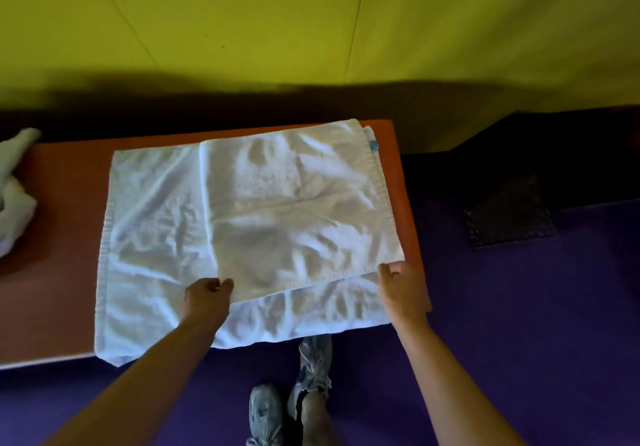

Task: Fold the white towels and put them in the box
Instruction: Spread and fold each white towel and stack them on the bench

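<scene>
A large white terry-cloth towel (249, 223) is lying spread over a low orange-brown padded bench (59, 237), its near edge hanging slightly past the bench's front. The right-hand portion is already lying doubled over as a top layer, a small blue tag (373, 145) showing at the far right corner. The left hand (207, 295) is pinching the near left corner of that top layer, thumb and fingers closed together on the cloth; the right hand (398, 281) is gripping the near right corner in the same way, fingers curled onto the hem.

The step in hand looks like the next fold of this layer. To do it well, both corners should be travelling together at the same height so the hem is staying straight, and the edge should be landing flush with the layer beneath — the near hem is currently sitting askew, slanting across the lower layer rather than lining up with it. Smoothing the wrinkles outward before pressing the crease would help, since the cloth is soft and rumpled and will likely be bunching otherwise.

A second white towel, crumpled (15, 189), is waiting at the bench's left end, well apart from the first. As for the box — none is clearly showing. A dark perforated object (509, 217) is sitting on the purple floor (519, 324) to the right, but I cannot tell whether it is a container or what it holds.
</scene>
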`<move>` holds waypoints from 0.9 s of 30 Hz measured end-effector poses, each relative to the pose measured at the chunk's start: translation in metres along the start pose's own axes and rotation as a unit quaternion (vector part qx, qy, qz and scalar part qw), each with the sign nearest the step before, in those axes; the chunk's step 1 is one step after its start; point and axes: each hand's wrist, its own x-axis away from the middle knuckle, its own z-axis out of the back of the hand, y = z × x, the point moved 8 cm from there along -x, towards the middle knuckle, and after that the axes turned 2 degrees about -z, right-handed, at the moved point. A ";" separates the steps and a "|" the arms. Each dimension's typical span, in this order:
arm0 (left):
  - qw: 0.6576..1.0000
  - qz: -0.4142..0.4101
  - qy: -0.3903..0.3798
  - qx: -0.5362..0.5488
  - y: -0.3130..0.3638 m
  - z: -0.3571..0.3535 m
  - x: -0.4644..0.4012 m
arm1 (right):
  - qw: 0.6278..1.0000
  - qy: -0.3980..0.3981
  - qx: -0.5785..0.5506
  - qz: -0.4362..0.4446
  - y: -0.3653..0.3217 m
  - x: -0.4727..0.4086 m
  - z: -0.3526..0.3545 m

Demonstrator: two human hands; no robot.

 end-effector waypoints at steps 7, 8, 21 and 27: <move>0.960 0.040 -0.063 0.268 -0.004 0.008 0.023 | 0.891 -0.207 -0.318 -0.248 0.019 0.046 -0.077; 0.954 0.042 -0.068 0.288 -0.003 0.011 0.025 | 0.871 -0.205 -0.363 -0.262 0.017 0.048 -0.081; 0.972 -0.014 -0.028 0.231 0.004 0.029 0.041 | 0.902 0.004 -0.400 -0.165 0.000 -0.002 -0.009; 0.974 0.030 -0.020 0.222 -0.026 0.027 0.056 | 0.942 0.059 -0.310 -0.114 0.006 0.022 0.030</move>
